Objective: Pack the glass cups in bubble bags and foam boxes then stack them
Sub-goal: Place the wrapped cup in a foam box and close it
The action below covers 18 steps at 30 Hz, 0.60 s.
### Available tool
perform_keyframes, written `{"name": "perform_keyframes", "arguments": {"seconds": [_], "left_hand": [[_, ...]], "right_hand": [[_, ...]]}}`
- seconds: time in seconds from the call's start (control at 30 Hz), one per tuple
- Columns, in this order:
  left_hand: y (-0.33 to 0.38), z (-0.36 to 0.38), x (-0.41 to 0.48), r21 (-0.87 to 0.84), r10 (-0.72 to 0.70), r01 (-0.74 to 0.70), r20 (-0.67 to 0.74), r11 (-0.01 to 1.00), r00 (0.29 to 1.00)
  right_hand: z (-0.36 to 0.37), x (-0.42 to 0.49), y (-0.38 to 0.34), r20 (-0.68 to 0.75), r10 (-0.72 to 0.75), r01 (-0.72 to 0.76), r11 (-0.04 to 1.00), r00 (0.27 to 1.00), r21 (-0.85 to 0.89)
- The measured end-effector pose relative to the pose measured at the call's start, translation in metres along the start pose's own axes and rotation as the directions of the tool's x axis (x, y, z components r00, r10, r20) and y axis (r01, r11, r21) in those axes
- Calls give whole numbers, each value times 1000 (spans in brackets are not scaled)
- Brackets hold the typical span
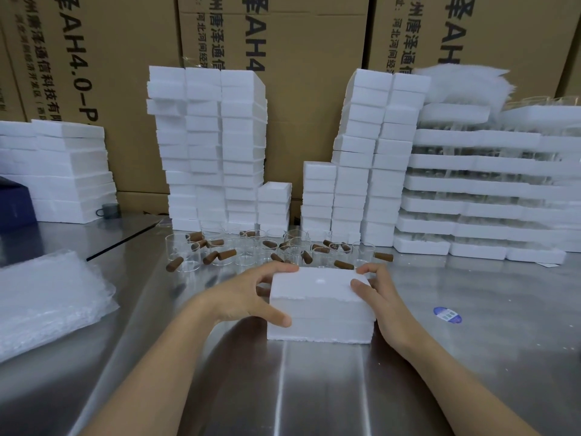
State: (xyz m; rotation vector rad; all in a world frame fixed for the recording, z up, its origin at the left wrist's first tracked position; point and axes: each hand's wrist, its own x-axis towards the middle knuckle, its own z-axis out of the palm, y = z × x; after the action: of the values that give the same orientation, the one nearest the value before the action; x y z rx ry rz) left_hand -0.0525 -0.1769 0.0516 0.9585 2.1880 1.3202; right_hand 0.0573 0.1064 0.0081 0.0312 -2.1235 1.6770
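- The left hand (248,297) grips the left end of a closed foam box (320,309), thumb on the front face and fingers curled over the lid's far edge.
- The right hand (382,297) clasps the right end, thumb on the lid.
- The box rests mid-table on the steel table (314,388).
- Just behind it, glass cups (185,250) and brown corks (174,264) lie scattered.
- Tall stacks of foam boxes (207,146) line the back edge.
- Bubble bags (47,303) are piled at the left edge.
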Motion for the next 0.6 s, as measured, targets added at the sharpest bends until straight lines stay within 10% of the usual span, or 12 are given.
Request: {"name": "perform_keyframes", "arguments": {"seconds": [0.6], "left_hand": [[-5,-3,2,-91,-24,28,47,995,999]], "right_hand": [[-18,-10,-20,251,157,-123,982,955,-144]]}}
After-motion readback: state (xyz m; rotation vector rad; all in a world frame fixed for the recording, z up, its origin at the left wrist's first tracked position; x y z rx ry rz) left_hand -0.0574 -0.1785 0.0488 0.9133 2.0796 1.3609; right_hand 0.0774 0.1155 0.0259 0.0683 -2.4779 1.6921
